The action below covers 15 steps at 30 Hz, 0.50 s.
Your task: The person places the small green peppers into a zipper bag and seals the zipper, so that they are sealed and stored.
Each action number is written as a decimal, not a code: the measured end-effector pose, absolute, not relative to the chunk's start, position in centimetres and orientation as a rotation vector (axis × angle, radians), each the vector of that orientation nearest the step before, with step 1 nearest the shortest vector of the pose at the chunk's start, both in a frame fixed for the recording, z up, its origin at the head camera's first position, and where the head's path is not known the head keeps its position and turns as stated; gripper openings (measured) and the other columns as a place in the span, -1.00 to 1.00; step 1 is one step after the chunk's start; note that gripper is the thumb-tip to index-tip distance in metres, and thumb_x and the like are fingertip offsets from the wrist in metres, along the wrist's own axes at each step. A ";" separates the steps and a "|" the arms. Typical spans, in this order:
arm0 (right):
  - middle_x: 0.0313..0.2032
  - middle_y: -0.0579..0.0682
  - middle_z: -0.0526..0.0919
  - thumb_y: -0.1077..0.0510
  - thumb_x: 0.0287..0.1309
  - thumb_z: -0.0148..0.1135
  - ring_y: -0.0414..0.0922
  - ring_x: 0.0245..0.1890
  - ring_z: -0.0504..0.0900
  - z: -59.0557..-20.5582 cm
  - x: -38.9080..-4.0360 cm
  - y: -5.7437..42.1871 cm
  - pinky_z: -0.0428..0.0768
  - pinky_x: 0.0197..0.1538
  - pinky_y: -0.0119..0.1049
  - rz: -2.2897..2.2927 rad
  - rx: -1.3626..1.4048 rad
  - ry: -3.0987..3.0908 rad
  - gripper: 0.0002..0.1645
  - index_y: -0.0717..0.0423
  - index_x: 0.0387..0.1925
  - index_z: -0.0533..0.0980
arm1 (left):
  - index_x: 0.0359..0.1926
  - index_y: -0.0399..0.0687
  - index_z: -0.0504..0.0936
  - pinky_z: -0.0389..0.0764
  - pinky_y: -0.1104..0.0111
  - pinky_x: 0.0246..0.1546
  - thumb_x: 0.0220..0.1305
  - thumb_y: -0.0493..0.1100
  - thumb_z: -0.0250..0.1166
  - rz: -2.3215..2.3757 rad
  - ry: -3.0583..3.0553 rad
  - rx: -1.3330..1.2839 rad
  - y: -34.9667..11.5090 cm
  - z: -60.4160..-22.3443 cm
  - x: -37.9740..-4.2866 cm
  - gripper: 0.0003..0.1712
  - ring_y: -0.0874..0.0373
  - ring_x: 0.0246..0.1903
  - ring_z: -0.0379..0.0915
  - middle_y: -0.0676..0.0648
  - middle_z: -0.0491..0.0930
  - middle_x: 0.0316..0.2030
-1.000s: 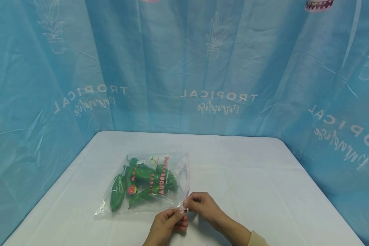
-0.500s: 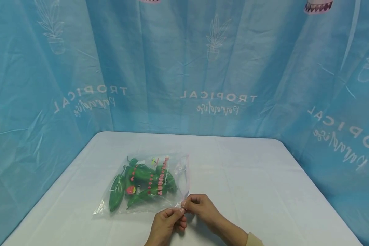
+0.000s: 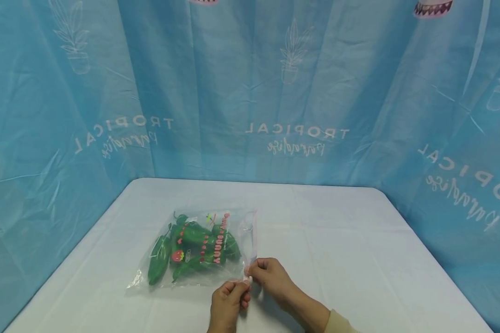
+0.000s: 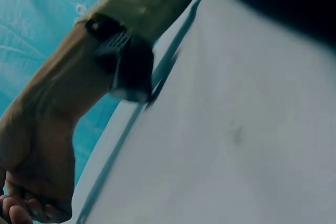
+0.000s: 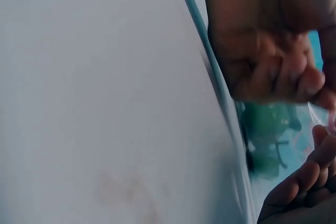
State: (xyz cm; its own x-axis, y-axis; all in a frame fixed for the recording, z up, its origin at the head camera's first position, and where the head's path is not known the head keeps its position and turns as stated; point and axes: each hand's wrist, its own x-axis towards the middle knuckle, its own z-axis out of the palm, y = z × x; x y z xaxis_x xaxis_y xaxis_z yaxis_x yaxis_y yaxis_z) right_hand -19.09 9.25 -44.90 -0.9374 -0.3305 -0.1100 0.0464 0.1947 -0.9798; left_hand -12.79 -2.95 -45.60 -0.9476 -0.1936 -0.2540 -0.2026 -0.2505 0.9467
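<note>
A clear plastic zip bag (image 3: 246, 236) printed with red lettering lies on the table, its pink-edged mouth facing right. Several green peppers (image 3: 158, 260) are inside it. My left hand (image 3: 226, 303) pinches the near corner of the mouth between thumb and forefinger. Just beyond, my right hand (image 3: 271, 280) pinches the same pink edge, a short stretch of it showing between the two hands. The left wrist view has my right hand (image 4: 42, 166) at lower left. In the right wrist view, my right hand (image 5: 273, 61) hangs above the left hand (image 5: 304, 187), with peppers behind.
The white table (image 3: 337, 240) extends on both sides of the bag. A blue curtain (image 3: 233, 92) with white lettering and plant drawings surrounds its back and sides. A dark camera (image 4: 128, 66) is strapped to my right wrist.
My right hand has shifted slightly away from me along the bag's pink edge, opening a small gap from the left hand. The bag and peppers stay nearly where they were.
</note>
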 end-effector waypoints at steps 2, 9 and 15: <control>-0.74 -0.20 0.29 0.08 0.05 0.22 -0.26 -0.67 0.20 -44.7 -19.5 9.1 0.19 -0.61 -0.43 -1.788 -0.255 2.201 -0.67 0.07 -0.70 0.35 | -0.53 -0.19 0.62 0.46 0.51 -0.59 0.13 -0.20 0.27 2.419 1.939 -0.525 -2.9 -45.5 -12.8 -0.83 0.34 -0.73 0.35 0.14 0.48 -0.75; -0.77 -0.19 0.27 0.13 0.07 0.21 -0.25 -0.69 0.19 -44.1 -20.9 8.2 0.18 -0.60 -0.41 -1.787 -0.262 2.213 -0.71 0.10 -0.67 0.39 | -0.58 -0.16 0.62 0.43 0.50 -0.60 0.14 -0.21 0.25 2.488 1.910 -0.561 -3.0 -45.5 -13.1 -0.80 0.32 -0.74 0.30 0.12 0.47 -0.75; -0.77 -0.19 0.26 0.13 0.08 0.19 -0.25 -0.70 0.18 -44.3 -21.4 7.7 0.17 -0.61 -0.41 -1.789 -0.250 2.228 -0.68 0.06 -0.71 0.36 | -0.58 -0.21 0.61 0.43 0.49 -0.61 0.14 -0.21 0.24 2.504 1.910 -0.561 -3.1 -45.3 -13.3 -0.79 0.30 -0.74 0.31 0.11 0.45 -0.76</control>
